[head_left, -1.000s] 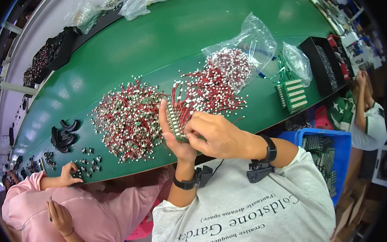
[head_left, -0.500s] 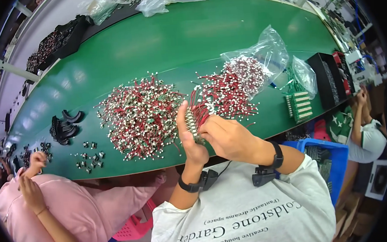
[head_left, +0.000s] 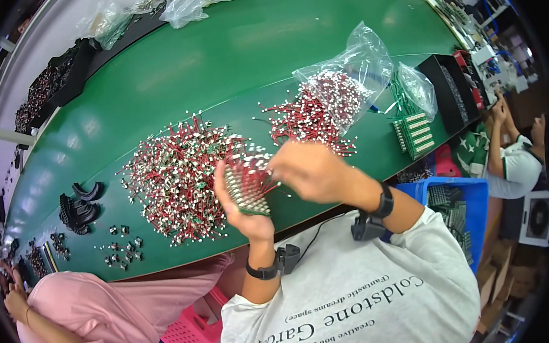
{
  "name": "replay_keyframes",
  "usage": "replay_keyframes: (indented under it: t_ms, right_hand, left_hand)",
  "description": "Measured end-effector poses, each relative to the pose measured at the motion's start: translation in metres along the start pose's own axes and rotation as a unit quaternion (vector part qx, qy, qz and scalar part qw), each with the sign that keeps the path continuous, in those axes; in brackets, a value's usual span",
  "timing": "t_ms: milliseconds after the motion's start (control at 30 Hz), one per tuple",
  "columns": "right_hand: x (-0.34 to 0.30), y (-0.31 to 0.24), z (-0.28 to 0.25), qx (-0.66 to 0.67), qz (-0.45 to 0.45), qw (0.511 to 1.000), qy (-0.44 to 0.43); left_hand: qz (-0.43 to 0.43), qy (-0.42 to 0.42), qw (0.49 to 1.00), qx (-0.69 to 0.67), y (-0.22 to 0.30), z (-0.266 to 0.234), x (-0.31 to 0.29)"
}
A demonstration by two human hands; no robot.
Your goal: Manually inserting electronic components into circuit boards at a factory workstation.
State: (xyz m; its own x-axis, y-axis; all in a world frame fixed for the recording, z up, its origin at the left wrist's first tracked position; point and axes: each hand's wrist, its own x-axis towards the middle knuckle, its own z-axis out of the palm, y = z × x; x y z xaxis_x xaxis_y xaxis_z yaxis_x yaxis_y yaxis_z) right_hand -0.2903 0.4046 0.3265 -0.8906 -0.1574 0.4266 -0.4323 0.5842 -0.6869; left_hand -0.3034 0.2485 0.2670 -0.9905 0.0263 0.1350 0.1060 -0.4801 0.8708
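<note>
My left hand (head_left: 251, 224) holds a green circuit board panel (head_left: 251, 204) tilted up, with rows of small pale parts and red wires standing off it. Close by on the right, my right hand (head_left: 315, 172) is blurred, its fingers pinched together at the panel's wires; what lies between them is hidden. Behind and left of the panel spreads a large heap of red wire leads with white connectors (head_left: 175, 190). A second pile of red leads (head_left: 306, 116) spills from a clear plastic bag (head_left: 368, 52) farther right.
Green board panels (head_left: 415, 134) lie stacked at right beside a black tray (head_left: 449, 91). A blue crate (head_left: 484, 215) with boards stands below the table edge. Black curved parts (head_left: 79, 212) and small black components (head_left: 122, 247) lie left. A person in pink (head_left: 88, 308) sits close at left.
The panel has turned to show more of its rows and wires. My right hand has drawn back slightly from it, and the whole view has shifted a little.
</note>
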Motion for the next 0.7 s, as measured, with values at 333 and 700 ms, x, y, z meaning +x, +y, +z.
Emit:
replay_keyframes:
  t_ms: [333,700]
  right_hand:
    - [0.001,0.071,0.009,-0.274,0.134,0.952,0.006]
    - [-0.005,0.065,0.0,-0.067,0.127,0.986,0.088]
  left_hand:
    - [-0.006,0.023,0.995,-0.095,0.012,-0.006,0.004]
    - [-0.045,0.003,0.986,-0.162,0.025,-0.014,0.006]
